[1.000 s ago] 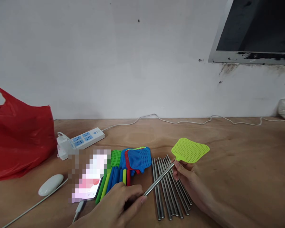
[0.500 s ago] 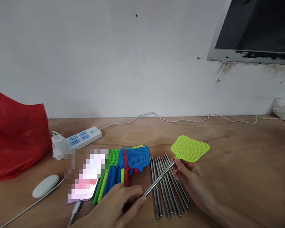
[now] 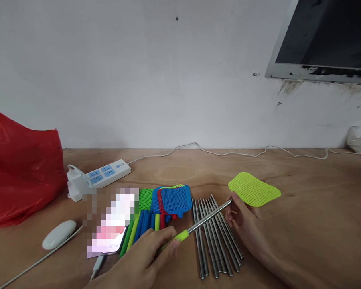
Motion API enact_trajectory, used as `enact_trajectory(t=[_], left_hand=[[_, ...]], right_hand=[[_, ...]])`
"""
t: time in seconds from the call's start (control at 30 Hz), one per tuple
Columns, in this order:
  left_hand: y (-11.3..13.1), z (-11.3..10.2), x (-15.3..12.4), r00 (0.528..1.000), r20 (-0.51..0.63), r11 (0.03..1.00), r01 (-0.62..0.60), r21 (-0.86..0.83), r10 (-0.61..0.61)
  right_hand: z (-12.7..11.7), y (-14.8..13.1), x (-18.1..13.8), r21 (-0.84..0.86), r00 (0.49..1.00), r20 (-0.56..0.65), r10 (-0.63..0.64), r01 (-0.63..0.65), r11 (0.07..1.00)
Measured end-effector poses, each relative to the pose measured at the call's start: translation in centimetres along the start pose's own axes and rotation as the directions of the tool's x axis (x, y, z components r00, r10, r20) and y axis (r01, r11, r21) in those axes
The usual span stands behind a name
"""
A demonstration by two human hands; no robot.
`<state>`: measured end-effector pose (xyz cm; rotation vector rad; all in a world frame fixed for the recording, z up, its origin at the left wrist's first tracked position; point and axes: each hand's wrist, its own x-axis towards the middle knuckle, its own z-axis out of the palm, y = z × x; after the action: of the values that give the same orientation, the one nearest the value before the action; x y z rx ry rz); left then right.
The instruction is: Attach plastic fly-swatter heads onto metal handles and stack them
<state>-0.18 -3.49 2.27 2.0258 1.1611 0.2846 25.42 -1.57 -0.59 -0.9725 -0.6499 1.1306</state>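
A fly swatter (image 3: pixel 210 216) with a metal rod slants up to the right between my hands. Its yellow-green grip is in my left hand (image 3: pixel 147 253), whose thumb and fingers close around it, and the grip's front end pokes out. At the other end, my right hand (image 3: pixel 245 218) pinches the neck below the yellow-green mesh head (image 3: pixel 254 189). Several loose metal rods (image 3: pixel 219 245) lie fanned out underneath. Left of them rest stacked mesh heads (image 3: pixel 177 200) in blue, red and green, with coloured grip tubes (image 3: pixel 142 224) partly hidden by my left hand.
A phone (image 3: pixel 114 224), blurred out, lies left of the grip tubes with a cable plugged in. Behind it are a white power strip (image 3: pixel 108 174) and a red plastic bag (image 3: pixel 24 172). A white oval device (image 3: pixel 59 235) sits at left. A thin cord (image 3: pixel 225 153) runs along the wall.
The swatter and my right hand have shifted right. The yellow-green grip now shows beyond my left fingers on the rod, where only bare metal showed before.
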Motion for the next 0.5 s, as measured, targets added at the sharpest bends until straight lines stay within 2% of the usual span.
enact_trajectory(t=[0.07,0.2,0.33,0.5], left_hand=[[0.5,0.4,0.3,0.999,-0.032,0.999,-0.017,0.036,0.018],[1.6,0.8,0.7,0.997,-0.072,0.996,-0.036,0.084,0.042],[1.7,1.0,0.9,0.997,-0.061,0.996,-0.032,0.085,0.037],[1.4,1.6,1.1,0.998,-0.068,0.998,-0.003,0.068,0.008]], right_hand=[[0.9,0.5,-0.9,0.016,0.999,-0.053,0.004,-0.003,1.000],[2.4,1.2,-2.7,0.024,0.993,0.015,0.117,-0.118,0.993],[2.4,1.4,-3.1,0.033,0.984,0.016,0.176,-0.177,0.984],[2.5,1.8,-3.4,-0.027,0.966,0.180,0.185,-0.183,0.983]])
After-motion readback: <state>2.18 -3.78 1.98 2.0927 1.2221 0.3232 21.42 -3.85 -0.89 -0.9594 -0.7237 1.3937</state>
